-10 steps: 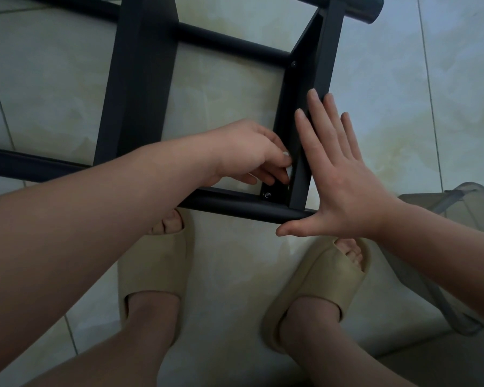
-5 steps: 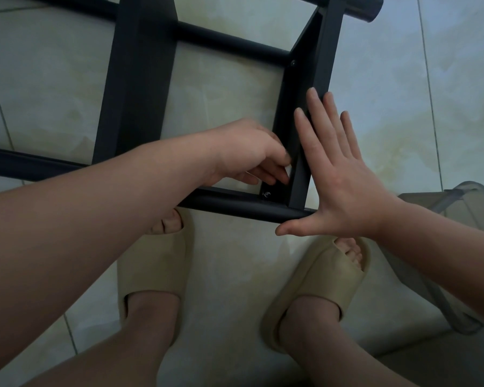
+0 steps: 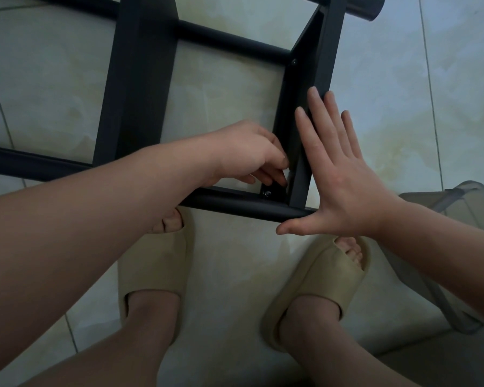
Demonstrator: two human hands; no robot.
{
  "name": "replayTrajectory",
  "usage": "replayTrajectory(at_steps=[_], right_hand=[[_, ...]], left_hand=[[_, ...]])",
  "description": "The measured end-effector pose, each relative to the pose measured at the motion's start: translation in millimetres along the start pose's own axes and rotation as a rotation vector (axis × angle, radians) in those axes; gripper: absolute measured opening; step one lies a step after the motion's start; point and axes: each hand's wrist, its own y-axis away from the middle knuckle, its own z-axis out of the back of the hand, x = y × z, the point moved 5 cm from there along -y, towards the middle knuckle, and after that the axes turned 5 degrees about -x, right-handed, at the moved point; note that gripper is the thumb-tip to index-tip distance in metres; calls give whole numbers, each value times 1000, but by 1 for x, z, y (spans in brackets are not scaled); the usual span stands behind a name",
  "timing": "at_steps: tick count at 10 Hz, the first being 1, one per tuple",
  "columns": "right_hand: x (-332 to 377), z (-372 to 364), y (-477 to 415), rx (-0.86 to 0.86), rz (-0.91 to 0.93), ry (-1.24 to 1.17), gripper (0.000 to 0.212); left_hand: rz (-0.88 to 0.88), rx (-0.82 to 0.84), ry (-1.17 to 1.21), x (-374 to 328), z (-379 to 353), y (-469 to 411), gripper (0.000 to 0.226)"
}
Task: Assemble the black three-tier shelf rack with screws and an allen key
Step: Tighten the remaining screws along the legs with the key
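the black rack (image 3: 140,79) lay on its side on the tiled floor (image 3: 224,101), just ahead of the person's sandals (image 3: 154,275). it looked like painted metal tube and flat bar: stiff, fairly light for its bulk, smooth enough to slide on tile, and likely to rack out of square while any joint was loose. the sound places to hold it seemed to be the long tubes or the flat side upright (image 3: 323,60), close to the joint being worked rather than at a far end where it would lever about.

the right hand (image 3: 344,185) lay wide and flat, fingers straight against the upright's outer face, thumb spread below the near tube (image 3: 235,203), bracing the corner. the left hand (image 3: 246,155) reached in from the inner side, fingers curled and bunched against the upright just above a screw (image 3: 267,193) seated in the corner. whether they pinched a tool, a fastener or nothing i could not tell, as the fingertips hid it.

against the frame half a second before, very little differed: the right hand and the rack kept their places, and the left hand's fingers had shifted only a touch at the same spot, which read as small turning work
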Motion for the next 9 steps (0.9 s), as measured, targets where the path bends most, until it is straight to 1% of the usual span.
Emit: replayTrajectory(at_steps=[3,4,5,9], right_hand=[[0,0,0,5,-1,-3,139],[0,0,0,8,0,-5,139],[0,0,0,4,0,-11,138],[-1,-1,-1,-5,0,-15,138]], left_hand=[[25,16,126,-1,-1,2,9],[38,23,149,-1,-2,2,15],[42,23,156,0,-2,2,18],[43,24,145,6,1,4,12]])
